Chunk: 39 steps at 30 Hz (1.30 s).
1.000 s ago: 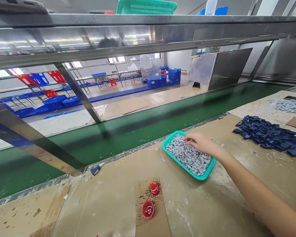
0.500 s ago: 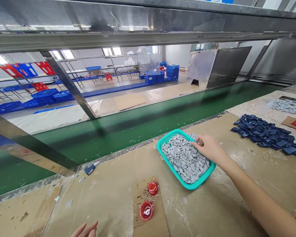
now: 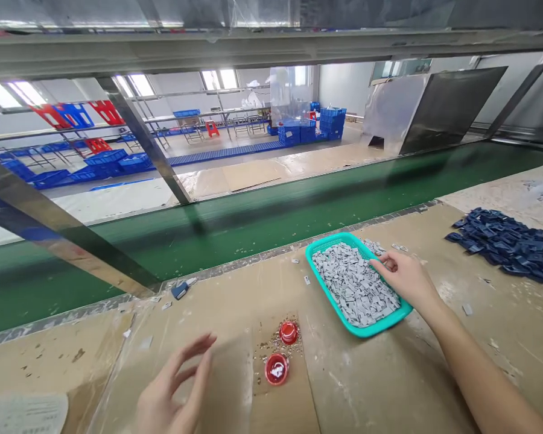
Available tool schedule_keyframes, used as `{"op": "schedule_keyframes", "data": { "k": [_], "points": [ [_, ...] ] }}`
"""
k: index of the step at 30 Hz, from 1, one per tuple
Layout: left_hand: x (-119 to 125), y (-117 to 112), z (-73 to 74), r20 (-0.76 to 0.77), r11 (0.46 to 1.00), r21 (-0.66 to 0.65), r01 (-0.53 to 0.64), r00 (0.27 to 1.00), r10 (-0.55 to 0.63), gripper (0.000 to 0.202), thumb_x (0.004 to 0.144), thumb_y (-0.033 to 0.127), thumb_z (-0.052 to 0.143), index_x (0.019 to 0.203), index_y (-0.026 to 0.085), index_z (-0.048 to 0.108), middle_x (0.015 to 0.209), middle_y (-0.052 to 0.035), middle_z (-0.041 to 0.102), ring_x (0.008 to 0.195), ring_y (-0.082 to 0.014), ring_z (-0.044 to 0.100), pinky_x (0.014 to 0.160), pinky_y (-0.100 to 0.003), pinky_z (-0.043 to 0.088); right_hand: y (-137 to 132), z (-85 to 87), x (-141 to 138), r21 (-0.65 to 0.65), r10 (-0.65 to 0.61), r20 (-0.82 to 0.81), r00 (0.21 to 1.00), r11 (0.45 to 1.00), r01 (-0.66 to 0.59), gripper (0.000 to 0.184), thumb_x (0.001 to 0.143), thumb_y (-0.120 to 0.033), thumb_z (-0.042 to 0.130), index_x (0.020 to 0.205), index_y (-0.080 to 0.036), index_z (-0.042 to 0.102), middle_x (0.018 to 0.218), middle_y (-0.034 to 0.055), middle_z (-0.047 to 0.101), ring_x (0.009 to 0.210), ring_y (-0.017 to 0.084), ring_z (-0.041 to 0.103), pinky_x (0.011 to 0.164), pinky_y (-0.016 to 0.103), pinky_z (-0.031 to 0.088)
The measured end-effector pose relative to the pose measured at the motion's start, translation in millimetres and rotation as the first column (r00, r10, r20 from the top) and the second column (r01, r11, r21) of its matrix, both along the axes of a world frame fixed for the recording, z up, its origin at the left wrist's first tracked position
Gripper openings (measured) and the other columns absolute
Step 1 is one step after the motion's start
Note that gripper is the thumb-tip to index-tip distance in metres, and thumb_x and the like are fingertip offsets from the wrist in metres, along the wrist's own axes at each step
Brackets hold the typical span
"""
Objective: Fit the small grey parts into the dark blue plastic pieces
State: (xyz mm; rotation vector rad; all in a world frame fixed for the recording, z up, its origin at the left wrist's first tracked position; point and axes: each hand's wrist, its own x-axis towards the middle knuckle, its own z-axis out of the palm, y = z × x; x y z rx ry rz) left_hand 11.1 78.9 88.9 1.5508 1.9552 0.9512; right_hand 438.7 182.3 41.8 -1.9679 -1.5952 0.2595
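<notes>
My right hand (image 3: 409, 280) is closed at the right rim of a turquoise plastic basket (image 3: 332, 304), its thumb and fingertips over the rim. Small light-grey flat pieces (image 3: 359, 286) fill the basket. My left hand (image 3: 176, 389) hovers over the bench at the lower left, thumb and fingers apart with nothing between them. Just right of it, a brown board (image 3: 285, 413) carries two small red cups, one nearer (image 3: 276, 369) with shiny liquid inside and one farther (image 3: 288, 332). Small bits lie scattered around the cups.
A green conveyor belt (image 3: 253, 223) runs behind the bench. Dark blue pieces (image 3: 511, 247) are heaped at the right. A single blue piece (image 3: 180, 290) lies near the belt edge. Slanted metal posts (image 3: 140, 138) and an overhead metal beam (image 3: 271, 51) frame the view. Paper (image 3: 22, 413) lies lower left.
My left hand has come up farther into view from the bottom edge. The view has shifted a little, while my right hand stays at the basket's right rim.
</notes>
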Motion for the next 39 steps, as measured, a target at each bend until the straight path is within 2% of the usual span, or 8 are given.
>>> {"op": "schedule_keyframes", "data": {
  "k": [4, 8, 14, 21, 26, 32, 36, 39],
  "points": [
    [25.2, 50.6, 6.1, -0.138, 0.941, 0.000, 0.339, 0.932, -0.336, 0.033, 0.084, 0.041, 0.051, 0.111, 0.024, 0.057, 0.112, -0.0077, 0.064, 0.088, -0.0225, 0.066, 0.066, -0.032, 0.056, -0.5, -4.9, -2.6, -0.008, -0.018, -0.037, 0.999, 1.000, 0.017, 0.034, 0.079, -0.054, 0.052, 0.071, -0.022, 0.058, 0.059, 0.0000, 0.058, 0.057, 0.018, 0.055, 0.052, 0.026, 0.035],
    [66.1, 102.6, -11.2, -0.188, 0.805, 0.018, 0.593, 0.792, -0.580, 0.029, 0.082, 0.031, 0.055, 0.108, 0.020, 0.058, 0.107, -0.0102, 0.065, 0.097, -0.0251, 0.062, 0.080, -0.040, 0.051, 0.3, -7.9, -2.0, -0.080, -0.030, -0.026, 0.999, 0.996, 0.028, 0.032, 0.080, -0.053, 0.052, 0.072, -0.022, 0.055, 0.059, 0.0003, 0.058, 0.059, 0.019, 0.056, 0.052, 0.026, 0.034],
    [116.2, 154.0, -35.6, -0.125, 0.641, 0.005, 0.768, 0.636, -0.761, 0.034, 0.072, 0.016, 0.064, 0.106, 0.022, 0.060, 0.106, -0.0079, 0.065, 0.099, -0.0243, 0.059, 0.087, -0.038, 0.047, -0.1, -10.2, -0.4, -0.113, -0.025, -0.045, 0.999, 0.993, 0.020, 0.031, 0.083, -0.052, 0.047, 0.080, -0.022, 0.056, 0.070, 0.0021, 0.064, 0.065, 0.020, 0.058, 0.053, 0.027, 0.034],
    [128.8, 180.4, -36.8, 0.008, 0.520, 0.030, 0.854, 0.520, -0.854, 0.032, 0.078, 0.010, 0.056, 0.108, 0.021, 0.057, 0.103, -0.0049, 0.067, 0.096, -0.0191, 0.062, 0.084, -0.031, 0.048, -0.7, -8.0, 0.0, -0.137, -0.006, -0.045, 0.999, 0.991, 0.000, 0.031, 0.086, -0.052, 0.045, 0.083, -0.023, 0.055, 0.069, 0.0007, 0.063, 0.061, 0.019, 0.057, 0.051, 0.026, 0.034],
    [128.9, 184.3, -42.2, 0.081, 0.501, 0.047, 0.864, 0.497, -0.864, 0.024, 0.081, 0.015, 0.055, 0.104, 0.018, 0.056, 0.099, -0.0063, 0.067, 0.092, -0.0179, 0.063, 0.082, -0.030, 0.049, 0.2, -6.1, -0.3, -0.135, -0.007, -0.041, 0.999, 0.991, 0.001, 0.029, 0.086, -0.051, 0.045, 0.084, -0.024, 0.054, 0.070, -0.0002, 0.062, 0.062, 0.019, 0.057, 0.054, 0.027, 0.034],
    [127.4, 182.8, -45.4, 0.092, 0.518, 0.062, 0.853, 0.512, -0.854, 0.021, 0.083, 0.018, 0.054, 0.103, 0.018, 0.057, 0.089, -0.0052, 0.067, 0.083, -0.0172, 0.063, 0.079, -0.031, 0.049, 1.3, -8.9, 0.8, -0.110, 0.002, -0.048, 0.999, 0.994, -0.007, 0.030, 0.085, -0.050, 0.045, 0.082, -0.023, 0.056, 0.069, 0.0012, 0.062, 0.061, 0.019, 0.057, 0.052, 0.027, 0.033],
    [125.4, 173.7, -38.6, 0.100, 0.570, 0.106, 0.814, 0.562, -0.821, 0.023, 0.082, 0.020, 0.055, 0.106, 0.018, 0.057, 0.087, -0.0054, 0.066, 0.083, -0.0176, 0.062, 0.079, -0.032, 0.048, 1.7, -10.1, 1.7, -0.108, 0.007, -0.049, 0.999, 0.994, -0.012, 0.030, 0.085, -0.050, 0.044, 0.083, -0.023, 0.057, 0.069, 0.0009, 0.063, 0.061, 0.019, 0.057, 0.052, 0.027, 0.033],
    [119.7, 158.3, -26.4, 0.145, 0.657, 0.184, 0.731, 0.641, -0.754, 0.028, 0.084, 0.022, 0.054, 0.111, 0.018, 0.053, 0.087, -0.0051, 0.066, 0.082, -0.0173, 0.063, 0.079, -0.033, 0.048, 1.5, -10.4, 1.7, -0.101, 0.007, -0.053, 0.999, 0.995, -0.012, 0.030, 0.085, -0.050, 0.045, 0.083, -0.023, 0.058, 0.070, 0.0012, 0.063, 0.062, 0.019, 0.058, 0.052, 0.027, 0.034]
  ]
}}
